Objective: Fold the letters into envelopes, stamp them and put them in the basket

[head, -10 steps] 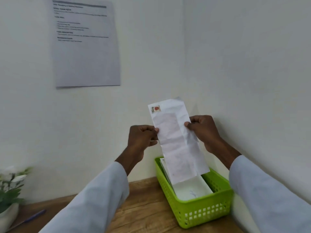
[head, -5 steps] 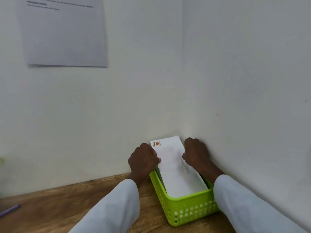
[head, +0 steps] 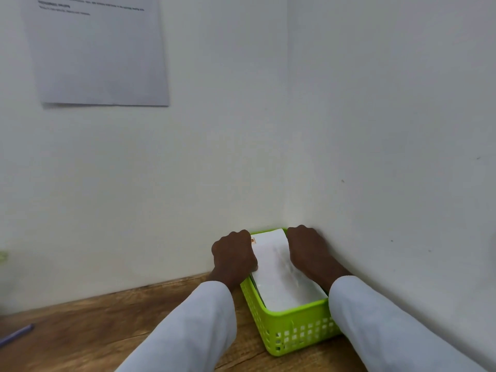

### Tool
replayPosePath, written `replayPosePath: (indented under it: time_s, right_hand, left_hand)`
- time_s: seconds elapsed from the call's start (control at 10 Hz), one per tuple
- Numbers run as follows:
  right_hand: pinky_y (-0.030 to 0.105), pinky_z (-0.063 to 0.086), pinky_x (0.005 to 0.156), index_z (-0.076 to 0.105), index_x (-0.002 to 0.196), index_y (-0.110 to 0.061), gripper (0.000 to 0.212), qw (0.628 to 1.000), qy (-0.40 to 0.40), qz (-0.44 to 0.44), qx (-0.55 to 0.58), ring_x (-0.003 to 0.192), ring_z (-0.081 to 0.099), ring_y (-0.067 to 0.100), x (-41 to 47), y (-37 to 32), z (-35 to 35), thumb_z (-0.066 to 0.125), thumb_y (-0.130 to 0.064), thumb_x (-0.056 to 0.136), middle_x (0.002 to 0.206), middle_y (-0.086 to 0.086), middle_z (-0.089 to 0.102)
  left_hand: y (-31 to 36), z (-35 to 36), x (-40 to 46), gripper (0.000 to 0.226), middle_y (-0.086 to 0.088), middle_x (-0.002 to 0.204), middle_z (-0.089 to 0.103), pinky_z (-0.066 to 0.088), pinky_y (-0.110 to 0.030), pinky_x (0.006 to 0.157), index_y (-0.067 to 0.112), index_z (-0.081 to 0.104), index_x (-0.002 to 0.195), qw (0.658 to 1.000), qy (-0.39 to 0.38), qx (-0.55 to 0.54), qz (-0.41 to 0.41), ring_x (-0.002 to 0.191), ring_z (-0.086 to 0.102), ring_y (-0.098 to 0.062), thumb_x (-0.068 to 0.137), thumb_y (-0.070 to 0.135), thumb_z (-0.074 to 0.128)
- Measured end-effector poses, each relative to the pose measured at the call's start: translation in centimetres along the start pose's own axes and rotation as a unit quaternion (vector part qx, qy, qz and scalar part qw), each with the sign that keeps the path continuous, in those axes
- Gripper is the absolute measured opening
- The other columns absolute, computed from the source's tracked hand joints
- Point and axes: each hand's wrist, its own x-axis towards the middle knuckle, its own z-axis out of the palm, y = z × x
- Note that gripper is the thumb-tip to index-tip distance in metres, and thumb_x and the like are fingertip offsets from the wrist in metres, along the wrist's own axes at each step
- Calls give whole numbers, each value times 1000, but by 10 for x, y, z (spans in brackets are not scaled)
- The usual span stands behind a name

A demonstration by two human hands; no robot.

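A white stamped envelope (head: 279, 267) lies lengthwise in the lime-green basket (head: 295, 331), which stands in the corner where two walls meet. Its small red stamp shows at the far left corner, just beside my knuckles. My left hand (head: 234, 255) grips the envelope's left edge with curled fingers, over the basket's left rim. My right hand (head: 308, 251) grips the right edge the same way, close to the right wall. The fingertips of both hands are hidden under the knuckles. More white paper lies beneath the envelope in the basket.
The basket stands on a wooden table (head: 107, 331). A printed sheet (head: 99, 49) hangs on the left wall. A purple pen (head: 16, 335) lies at the table's left edge, and a bit of green plant (head: 3, 256) shows at the far left.
Both hands have brought the envelope down from chest height into the basket. Since half a second ago it has sunk lower and lies flatter.
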Motion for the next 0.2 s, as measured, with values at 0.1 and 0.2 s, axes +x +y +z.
replayPosePath:
  time_s: [0.1,0.2]
  right_hand:
    - [34,45,83,57,112,-9,25,1000,-5,-29,-2,112,59,32,-7,-1,-3,48,-2,90,121,13,60]
    - [32,43,78,56,96,-14,8,998,9,-55,8,110,59,32,-11,1,-16,55,-9,90,119,12,60]
  left_hand:
    - [-2,-8,-10,27,2,91,63,32,-29,65,21,60,91,997,57,-41,18,86,63,-25,73,39,70]
    - [-6,-21,-15,28,5,90,65,31,-30,66,27,61,88,992,105,-68,7,87,63,-23,78,53,65]
